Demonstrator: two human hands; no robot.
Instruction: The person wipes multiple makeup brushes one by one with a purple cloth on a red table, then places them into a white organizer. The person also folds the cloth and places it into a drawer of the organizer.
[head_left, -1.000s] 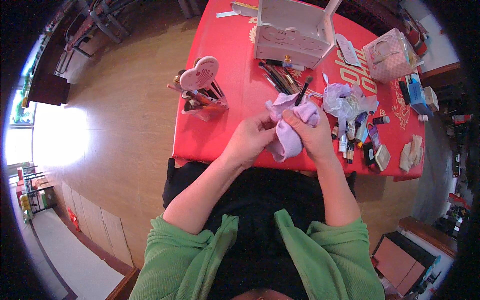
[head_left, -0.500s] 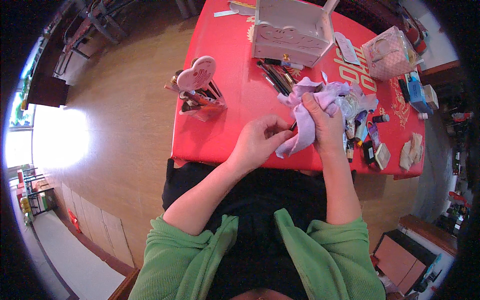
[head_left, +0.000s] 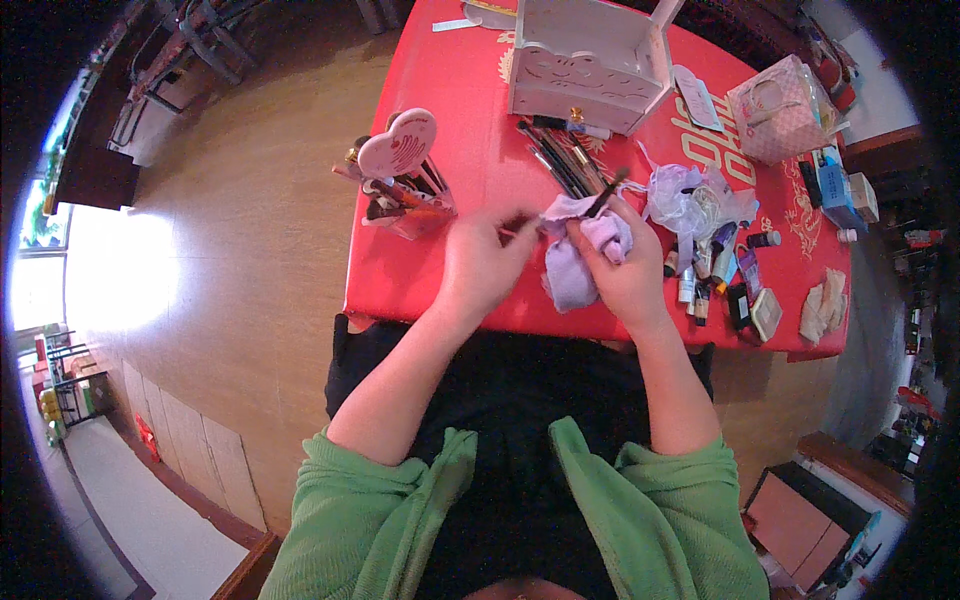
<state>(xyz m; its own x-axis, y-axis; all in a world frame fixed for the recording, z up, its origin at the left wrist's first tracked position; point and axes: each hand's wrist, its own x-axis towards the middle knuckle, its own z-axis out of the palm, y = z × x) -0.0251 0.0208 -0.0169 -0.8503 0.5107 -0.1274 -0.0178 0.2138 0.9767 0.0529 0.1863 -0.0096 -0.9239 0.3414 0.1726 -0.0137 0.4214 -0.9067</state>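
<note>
Above a red-covered tabletop [head_left: 465, 120], your right hand [head_left: 632, 268] has its fingers clamped on a bunched lilac cloth [head_left: 570, 277], with a dark makeup brush [head_left: 603, 197] poking out of the folds and slanting away from you. Your left hand [head_left: 485, 258] blurs beside the cloth's left edge; whether its fingers are together or touching fabric, one cannot tell. Loose brushes [head_left: 562, 165] lie just beyond. A light, even pinch through the cloth probably steadies the slim handle best, while gathering the loose hanging fold likely keeps it from snagging your left fingers.
</note>
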